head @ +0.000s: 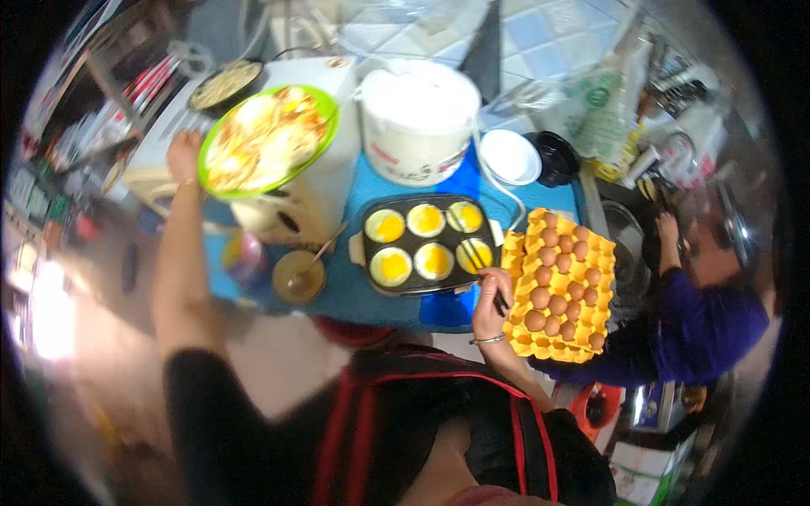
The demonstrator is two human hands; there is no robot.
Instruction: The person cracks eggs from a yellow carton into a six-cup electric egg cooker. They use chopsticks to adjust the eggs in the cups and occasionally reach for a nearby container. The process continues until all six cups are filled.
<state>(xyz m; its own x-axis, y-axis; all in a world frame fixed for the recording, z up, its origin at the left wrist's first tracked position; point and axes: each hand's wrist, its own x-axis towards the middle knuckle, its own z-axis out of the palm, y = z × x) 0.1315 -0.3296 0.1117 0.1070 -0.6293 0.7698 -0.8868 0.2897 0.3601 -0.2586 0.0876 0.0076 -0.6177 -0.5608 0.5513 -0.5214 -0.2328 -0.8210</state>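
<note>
My right hand point(492, 303) holds dark chopsticks point(471, 252), their tips over the right side of a black six-cup egg pan point(409, 251). Each round cup holds an egg with yellow yolk and white showing. Far to the left, my left hand point(185, 155) is at the left rim of a green plate point(334, 136) heaped with fried eggs; whether it grips the rim cannot be told. A yellow egg tray point(563, 278) with many brown eggs stands right of the pan, close to my right hand.
Behind the pan stands a white lidded bucket point(421, 126), with a white bowl point(509, 158) and a black bowl point(555, 158) beside it. A bowl with a brush or stick point(299, 277) sits left of the pan. Another person's arm point(669, 243) reaches in at the right.
</note>
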